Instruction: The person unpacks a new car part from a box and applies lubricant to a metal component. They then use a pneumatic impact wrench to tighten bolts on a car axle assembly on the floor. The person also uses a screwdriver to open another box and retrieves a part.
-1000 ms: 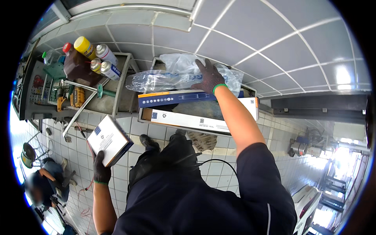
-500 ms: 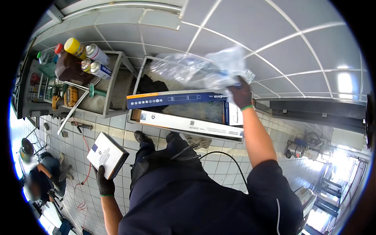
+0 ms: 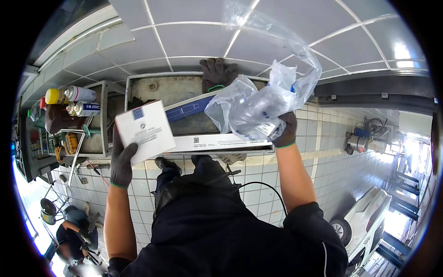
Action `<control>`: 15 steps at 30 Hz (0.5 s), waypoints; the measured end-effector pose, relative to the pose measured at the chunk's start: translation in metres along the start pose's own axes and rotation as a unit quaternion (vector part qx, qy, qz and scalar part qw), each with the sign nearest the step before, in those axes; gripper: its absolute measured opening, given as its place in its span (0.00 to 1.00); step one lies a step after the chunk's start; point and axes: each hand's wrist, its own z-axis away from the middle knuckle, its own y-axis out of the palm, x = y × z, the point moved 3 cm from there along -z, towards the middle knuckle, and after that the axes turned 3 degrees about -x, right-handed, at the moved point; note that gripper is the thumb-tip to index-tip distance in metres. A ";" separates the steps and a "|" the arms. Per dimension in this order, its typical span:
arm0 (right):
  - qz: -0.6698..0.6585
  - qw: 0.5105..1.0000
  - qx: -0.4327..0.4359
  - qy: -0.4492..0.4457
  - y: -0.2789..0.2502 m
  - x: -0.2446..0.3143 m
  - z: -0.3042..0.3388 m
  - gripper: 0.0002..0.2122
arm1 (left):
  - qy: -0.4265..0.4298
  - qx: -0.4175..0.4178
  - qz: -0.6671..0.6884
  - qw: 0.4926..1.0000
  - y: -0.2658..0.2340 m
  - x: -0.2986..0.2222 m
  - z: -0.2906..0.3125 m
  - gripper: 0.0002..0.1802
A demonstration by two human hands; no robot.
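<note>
My left hand, in a dark work glove, grips a flat white cardboard box by its lower left side. My right hand, gloved too, is closed on a crumpled clear plastic bag with a white label near the fingers; what the bag contains is hard to make out. Under them stands a metal-framed bench. On it lie a long blue box, partly covered by the bag, and a long white box along the near edge. A loose dark glove rests at the bench's far edge.
Spray cans, a brown jug and a yellow tool sit on the left shelf. A tiled wall rises behind the bench. Another person works at the lower left. A white car stands at the right.
My left hand has raised the white box from low over the floor to the bench's near edge. My right hand has drawn the plastic bag nearer. A loose glove now shows on the bench.
</note>
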 end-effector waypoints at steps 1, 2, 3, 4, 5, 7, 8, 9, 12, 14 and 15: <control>0.012 1.000 -0.027 -0.001 -0.016 0.010 0.005 0.38 | 0.006 0.024 -0.029 0.999 0.012 -0.006 -0.013 0.55; -0.014 0.999 -0.052 -0.009 -0.025 0.020 0.009 0.39 | 0.012 0.053 -0.060 0.997 0.026 -0.011 -0.026 0.56; -0.042 0.998 -0.044 -0.014 -0.032 0.030 0.017 0.38 | 0.010 0.078 -0.103 0.992 0.037 -0.010 -0.038 0.57; -0.064 0.998 -0.010 -0.016 -0.022 0.041 0.025 0.34 | 0.010 0.102 -0.145 0.984 0.047 -0.008 -0.050 0.57; -0.085 0.996 0.024 -0.021 -0.015 0.051 0.032 0.30 | 0.027 0.134 -0.200 0.970 0.063 -0.007 -0.061 0.57; -0.077 0.995 0.000 -0.056 -0.027 0.062 0.044 0.32 | 0.061 0.194 -0.319 0.926 0.091 0.001 -0.076 0.56; -0.061 0.995 -0.010 -0.075 -0.029 0.066 0.051 0.32 | 0.061 0.213 -0.356 0.908 0.105 0.005 -0.083 0.56; -0.045 0.994 -0.020 -0.093 -0.030 0.068 0.057 0.33 | 0.024 0.225 -0.398 0.889 0.117 0.010 -0.090 0.56; -0.012 0.986 -0.101 -0.132 -0.024 0.060 0.066 0.34 | 0.202 0.143 -0.517 0.819 0.131 0.020 -0.097 0.56; -0.055 0.992 -0.054 -0.096 -0.011 0.047 0.062 0.33 | 0.283 0.106 -0.541 0.785 0.143 0.005 -0.083 0.57; -0.056 0.991 -0.066 -0.103 -0.016 0.035 0.063 0.31 | 0.257 0.169 -0.442 0.843 0.156 -0.004 -0.073 0.58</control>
